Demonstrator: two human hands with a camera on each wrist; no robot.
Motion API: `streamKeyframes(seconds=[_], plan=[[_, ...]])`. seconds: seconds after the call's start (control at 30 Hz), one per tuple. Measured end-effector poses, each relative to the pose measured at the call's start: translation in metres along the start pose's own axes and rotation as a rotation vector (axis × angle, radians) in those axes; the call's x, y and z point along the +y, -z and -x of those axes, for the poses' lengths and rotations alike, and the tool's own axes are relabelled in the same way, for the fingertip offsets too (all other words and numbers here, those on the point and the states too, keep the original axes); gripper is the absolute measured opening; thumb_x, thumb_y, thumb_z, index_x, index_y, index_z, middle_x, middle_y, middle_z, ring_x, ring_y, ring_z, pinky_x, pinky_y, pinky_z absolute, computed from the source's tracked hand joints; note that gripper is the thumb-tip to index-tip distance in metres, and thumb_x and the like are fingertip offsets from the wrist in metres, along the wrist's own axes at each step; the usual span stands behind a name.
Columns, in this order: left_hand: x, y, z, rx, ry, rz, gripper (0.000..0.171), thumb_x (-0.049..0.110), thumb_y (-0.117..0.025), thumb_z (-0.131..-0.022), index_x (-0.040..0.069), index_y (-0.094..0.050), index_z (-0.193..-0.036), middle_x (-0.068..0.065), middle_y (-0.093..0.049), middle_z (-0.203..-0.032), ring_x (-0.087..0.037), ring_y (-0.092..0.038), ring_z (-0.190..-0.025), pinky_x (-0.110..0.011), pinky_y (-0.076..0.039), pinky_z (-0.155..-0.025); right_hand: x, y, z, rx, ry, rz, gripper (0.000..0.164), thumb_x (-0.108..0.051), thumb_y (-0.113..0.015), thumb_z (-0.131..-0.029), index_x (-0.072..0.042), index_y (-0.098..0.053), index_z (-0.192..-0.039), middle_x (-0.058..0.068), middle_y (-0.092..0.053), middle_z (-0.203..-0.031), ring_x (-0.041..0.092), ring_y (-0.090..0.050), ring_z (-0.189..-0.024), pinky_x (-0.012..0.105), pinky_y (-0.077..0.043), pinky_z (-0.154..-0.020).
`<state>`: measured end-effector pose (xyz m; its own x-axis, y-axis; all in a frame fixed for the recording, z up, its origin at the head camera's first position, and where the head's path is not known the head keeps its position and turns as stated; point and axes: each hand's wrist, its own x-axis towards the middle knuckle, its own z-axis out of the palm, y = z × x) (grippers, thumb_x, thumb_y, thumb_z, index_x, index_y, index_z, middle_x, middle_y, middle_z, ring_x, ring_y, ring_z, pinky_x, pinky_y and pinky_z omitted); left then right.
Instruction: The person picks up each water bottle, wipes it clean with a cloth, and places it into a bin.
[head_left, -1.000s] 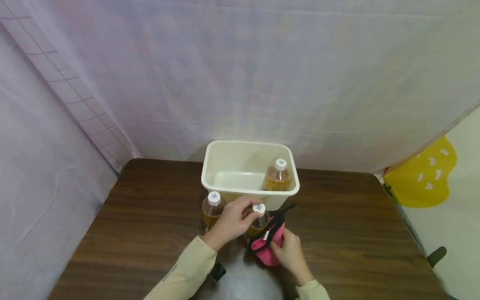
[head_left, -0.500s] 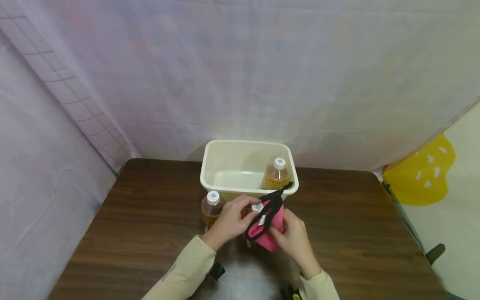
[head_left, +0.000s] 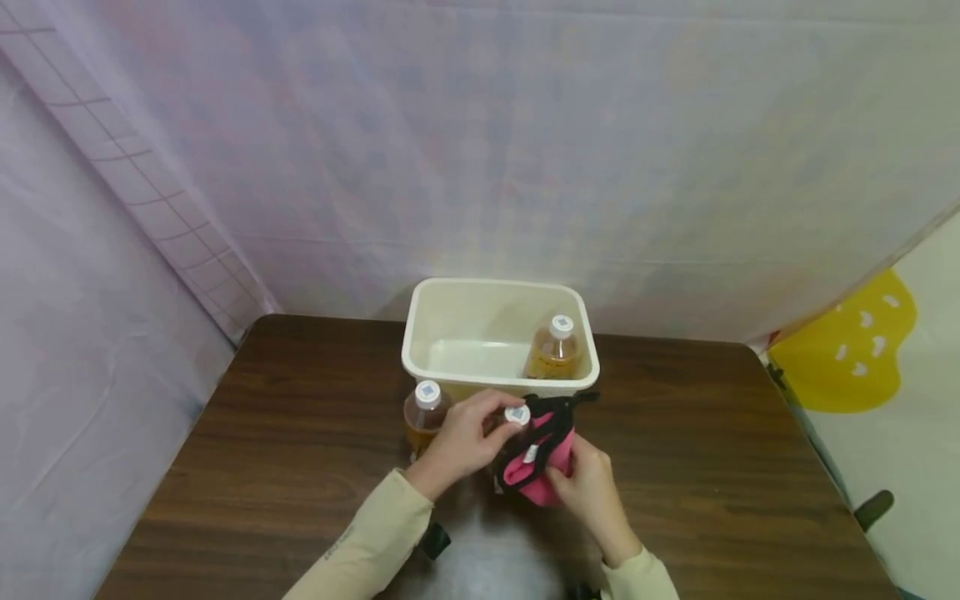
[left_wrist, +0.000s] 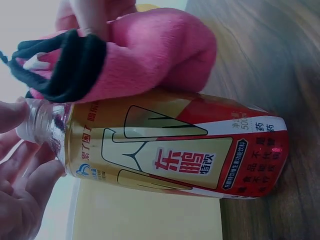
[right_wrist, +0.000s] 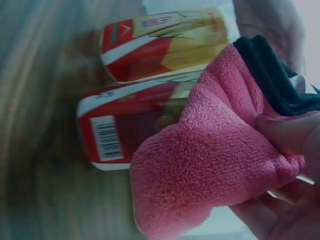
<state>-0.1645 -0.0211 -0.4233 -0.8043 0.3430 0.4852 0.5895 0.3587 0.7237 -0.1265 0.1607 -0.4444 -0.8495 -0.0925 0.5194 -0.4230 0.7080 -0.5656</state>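
My left hand [head_left: 467,433] pinches the white cap of an upright drink bottle [left_wrist: 175,145] with a red and gold label. Bunched in my right hand [head_left: 594,487] is a pink cloth [right_wrist: 200,145] with black trim and a small white tag. The cloth lies against the right side of that bottle and hides part of it in the head view. To the left, partly behind my left hand, stands a second bottle [head_left: 424,415] of the same look.
A cream bin [head_left: 480,312] stands behind the bottles, close to the hanging curtain [head_left: 480,167]. In its right end is another white-capped bottle [head_left: 553,354]. A small black object [head_left: 434,542] shows beside the left sleeve on the brown table [head_left: 300,467].
The right hand has rubbed the cloth up the bottle, covering part of its cap, then back down a little. The left hand has stayed at the cap.
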Motion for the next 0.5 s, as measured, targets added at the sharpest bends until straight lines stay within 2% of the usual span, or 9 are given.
streamKeyframes(seconds=[0.17, 0.5], plan=[[0.000, 0.001, 0.000, 0.001, 0.002, -0.002, 0.023, 0.014, -0.069, -0.080, 0.008, -0.064, -0.101, -0.002, -0.064, -0.098, -0.009, -0.056, -0.083, -0.019, -0.049, -0.070, 0.006, -0.010, 0.008, -0.030, -0.071, -0.010, 0.023, 0.008, -0.071, -0.056, -0.003, -0.057, -0.070, 0.001, -0.056, -0.057, 0.008, -0.049, -0.052, 0.022, -0.042, -0.044], [0.001, 0.000, 0.001, 0.003, -0.002, -0.006, 0.024, 0.015, -0.069, -0.080, 0.008, -0.064, -0.102, -0.002, -0.064, -0.098, -0.008, -0.055, -0.077, -0.017, -0.048, -0.067, 0.031, -0.034, 0.030, -0.148, -0.223, -0.001, 0.018, 0.003, -0.072, -0.062, -0.002, -0.058, -0.073, 0.007, -0.061, -0.063, 0.017, -0.057, -0.058, 0.028, -0.045, -0.049]])
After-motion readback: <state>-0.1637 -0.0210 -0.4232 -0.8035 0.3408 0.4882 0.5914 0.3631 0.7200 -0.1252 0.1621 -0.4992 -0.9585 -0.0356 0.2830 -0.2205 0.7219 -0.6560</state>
